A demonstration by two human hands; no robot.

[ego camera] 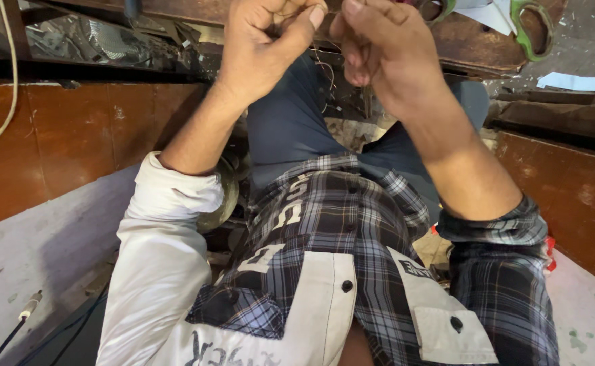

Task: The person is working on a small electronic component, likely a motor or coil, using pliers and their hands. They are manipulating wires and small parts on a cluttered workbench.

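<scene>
Wire (324, 71), thin, pinched between both hands at top centre, loose strands hanging roughly vertical toward the lap. Left hand (267, 41) closed, thumb against forefinger; right hand (379, 47) closed on it too. Upper end cut off by the frame edge. Green-handled scissors (531, 30) on the wooden counter (474, 47), partly cropped.

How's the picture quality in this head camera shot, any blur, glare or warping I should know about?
In the head view, wide-lens warping stretches the plaid shirt and bows the wooden bench edge. Both the left hand and right hand sit at the top edge, partly cropped, pinching thin wires that are too fine to see clearly. The space under the bench is dark. No strong glare.
</scene>
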